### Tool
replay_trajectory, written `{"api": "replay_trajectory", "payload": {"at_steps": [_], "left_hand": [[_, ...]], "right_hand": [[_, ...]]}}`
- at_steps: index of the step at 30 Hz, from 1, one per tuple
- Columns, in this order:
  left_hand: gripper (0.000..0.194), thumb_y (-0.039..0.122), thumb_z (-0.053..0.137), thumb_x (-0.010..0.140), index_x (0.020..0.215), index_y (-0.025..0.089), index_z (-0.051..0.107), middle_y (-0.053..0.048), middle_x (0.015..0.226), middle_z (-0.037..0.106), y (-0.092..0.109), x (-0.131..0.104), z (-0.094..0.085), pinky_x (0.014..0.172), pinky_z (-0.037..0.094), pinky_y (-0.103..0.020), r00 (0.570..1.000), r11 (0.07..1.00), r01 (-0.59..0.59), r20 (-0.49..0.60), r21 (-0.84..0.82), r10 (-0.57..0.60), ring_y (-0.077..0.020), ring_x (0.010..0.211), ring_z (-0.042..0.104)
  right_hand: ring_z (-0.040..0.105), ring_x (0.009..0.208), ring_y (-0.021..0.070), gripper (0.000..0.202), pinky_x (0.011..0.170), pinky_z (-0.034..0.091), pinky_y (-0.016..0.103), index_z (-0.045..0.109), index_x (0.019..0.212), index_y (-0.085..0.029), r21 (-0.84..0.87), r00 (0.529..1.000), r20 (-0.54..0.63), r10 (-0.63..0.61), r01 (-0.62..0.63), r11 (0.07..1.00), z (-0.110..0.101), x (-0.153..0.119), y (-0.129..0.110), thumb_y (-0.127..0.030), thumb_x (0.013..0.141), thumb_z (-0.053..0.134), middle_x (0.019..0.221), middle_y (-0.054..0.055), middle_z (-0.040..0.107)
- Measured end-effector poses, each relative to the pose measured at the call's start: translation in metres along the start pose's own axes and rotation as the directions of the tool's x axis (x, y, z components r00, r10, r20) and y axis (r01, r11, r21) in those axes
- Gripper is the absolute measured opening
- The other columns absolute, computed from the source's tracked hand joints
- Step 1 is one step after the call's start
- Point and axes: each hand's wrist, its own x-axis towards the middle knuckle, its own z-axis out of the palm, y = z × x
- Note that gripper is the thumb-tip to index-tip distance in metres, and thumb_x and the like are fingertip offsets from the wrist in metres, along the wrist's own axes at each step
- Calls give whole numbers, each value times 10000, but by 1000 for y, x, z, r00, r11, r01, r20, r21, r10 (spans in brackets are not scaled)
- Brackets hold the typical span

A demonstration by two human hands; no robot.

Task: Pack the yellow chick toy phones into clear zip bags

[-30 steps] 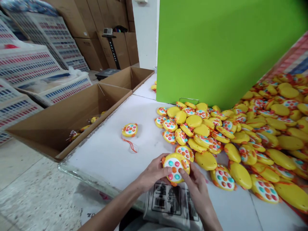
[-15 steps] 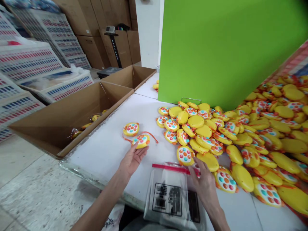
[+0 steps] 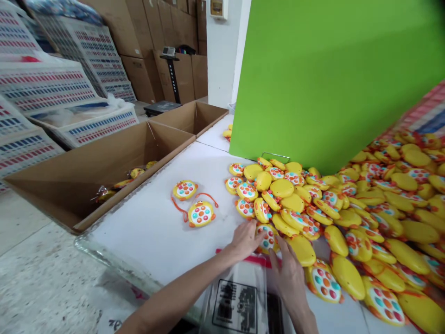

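A yellow toy with coloured round buttons on a white face (image 3: 267, 237) lies at the near left edge of a pile of similar toys (image 3: 292, 202). My left hand (image 3: 246, 239) pinches its left edge. Against its right side, my right hand (image 3: 288, 265) has its fingers apart, with the fingertips close to or touching it. Below the hands are clear plastic bags (image 3: 238, 297) with black print and a red strip. Two toys lie apart to the left, an upper one (image 3: 185, 189) and a lower one (image 3: 201, 214), with orange cords beside them.
A cardboard box (image 3: 69, 162) holding several wrapped toys stands along the left edge of the white table (image 3: 146, 232). Behind it is another box (image 3: 194, 113). A tall green panel (image 3: 313, 79) rises behind the pile. White crates (image 3: 45, 88) are stacked at far left.
My left hand has let go of the lower loose toy and moved right to the toy at the pile's edge. My right hand has stayed beside that toy.
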Motion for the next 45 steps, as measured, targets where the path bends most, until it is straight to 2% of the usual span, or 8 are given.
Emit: {"api": "replay_trajectory", "payload": {"at_steps": [4, 9, 14, 18, 24, 29, 37, 45], "left_hand": [[134, 258, 650, 657, 737, 162, 601, -42, 716, 600, -3, 13, 7, 771, 378, -333, 999, 997, 21, -37, 69, -18, -261, 829, 551], [199, 290, 701, 599, 607, 125, 590, 14, 561, 544, -6, 18, 5, 636, 403, -274, 996, 998, 67, 54, -7, -67, -195, 673, 544], [420, 359, 666, 669, 1001, 110, 602, -77, 851, 654, -2, 1, 0, 583, 475, -278, 983, 961, 154, 134, -229, -125, -194, 695, 609], [581, 366, 704, 673, 1181, 155, 518, -112, 1033, 638, 13, -24, -15, 674, 520, -313, 980, 899, 174, 163, -401, -117, -213, 821, 637], [482, 259, 724, 689, 1130, 154, 561, -90, 1032, 635, 28, -50, -24, 732, 514, -295, 961, 860, 146, 275, -488, -6, -211, 877, 610], [411, 362, 686, 715, 1065, 165, 597, -55, 903, 640, 26, -59, -26, 568, 491, -214, 978, 946, 115, 201, -302, -55, -176, 747, 599], [470, 435, 595, 770, 1164, 186, 538, -75, 1019, 623, 31, -66, -25, 579, 500, -218, 987, 916, 124, 142, -382, -74, -192, 813, 603], [598, 187, 745, 623, 1164, 151, 492, -68, 1031, 621, 29, -68, -36, 772, 488, -278, 979, 964, 12, 199, -264, 42, -214, 924, 579]], "right_hand": [[458, 1191, 319, 463, 963, 364, 527, 490, 1268, -130, 79, 1000, 1, 6, -6, 997, 6, -6, 1, -362, 872, 428, 1260, 178, 536], [453, 1205, 284, 432, 986, 360, 503, 517, 1234, -136, 192, 1000, 0, 13, -12, 981, 8, -5, -2, -359, 873, 435, 1276, 161, 528], [464, 1194, 258, 435, 980, 383, 462, 497, 1238, -144, 301, 996, -44, 84, -67, 951, -11, -11, -4, -375, 872, 454, 1286, 143, 516], [523, 1136, 252, 470, 879, 480, 376, 524, 1212, -176, 602, 954, 46, 296, -263, 754, -30, -14, -15, -441, 824, 530, 1271, 113, 549], [626, 970, 250, 510, 796, 523, 353, 577, 1164, -176, 777, 922, 158, 352, -337, 532, -32, -4, -41, -462, 745, 628, 1098, 84, 667], [626, 950, 252, 462, 786, 530, 354, 596, 1094, -150, 728, 948, 150, 282, -299, 617, -32, -5, -53, -434, 733, 647, 1088, 97, 661], [622, 975, 235, 514, 796, 529, 336, 526, 1213, -173, 770, 959, 145, 242, -263, 581, -31, -15, -55, -367, 753, 649, 1108, 88, 654], [601, 1013, 239, 501, 826, 509, 340, 487, 1258, -156, 730, 961, 208, 183, -277, 625, -27, -18, -61, -411, 830, 538, 1153, 101, 626]]}}
